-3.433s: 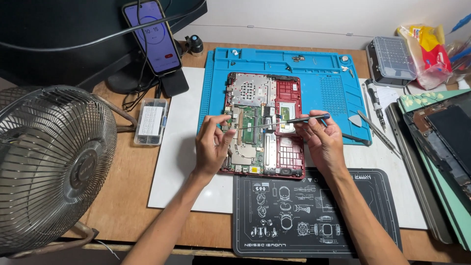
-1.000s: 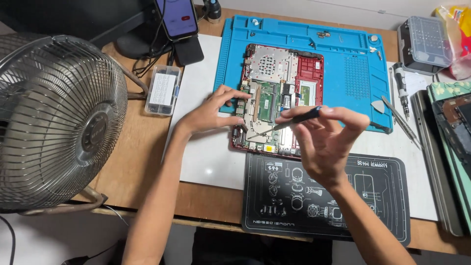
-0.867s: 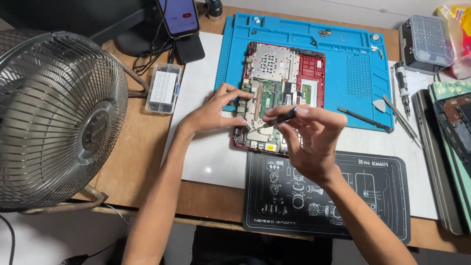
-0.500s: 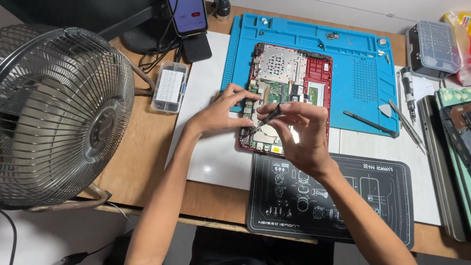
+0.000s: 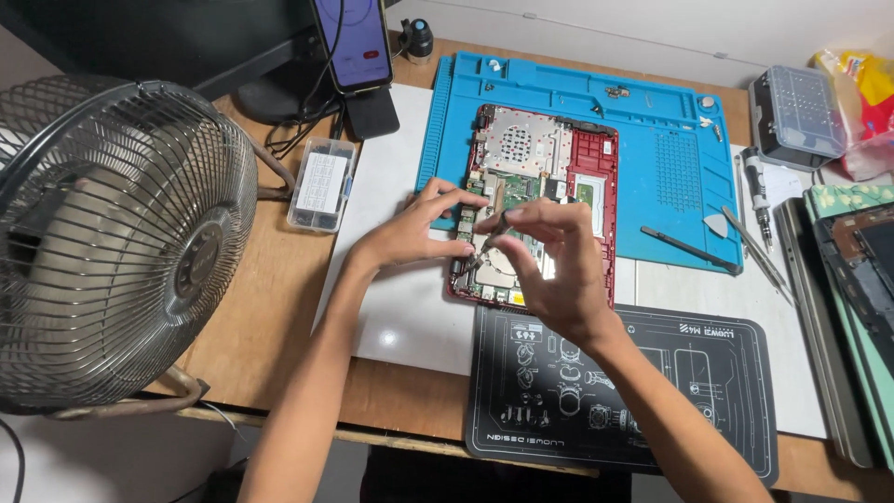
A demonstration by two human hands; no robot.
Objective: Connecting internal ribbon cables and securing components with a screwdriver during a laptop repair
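Red plastic frames the opened laptop base (image 5: 596, 177), which lies with its green circuit board exposed, half on a blue silicone work mat (image 5: 670, 158) and half on a white sheet (image 5: 400, 307) on the wooden bench (image 5: 270, 307). The left hand (image 5: 414, 233) rests at the base's left edge, its fingers (image 5: 456, 197) curled and touching the board near the middle; its grip holds nothing that can be made out. The right hand (image 5: 549, 265) hovers over the lower half of the board, thumb and fingertips pressed together on a thin dark screwdriver (image 5: 489, 237) that slants down to the left, its tip meeting the board just below the left fingers. A second dark tool (image 5: 689, 250) lies apart on the mat to the right, beside a small pick. A black printed mat (image 5: 652, 401) sits at the bench's near edge, under the right forearm. A wire-caged fan (image 5: 112, 242) stands at the left, with a small clear parts box (image 5: 321, 182) between it and the white sheet, and a phone (image 5: 354, 42) propped behind.
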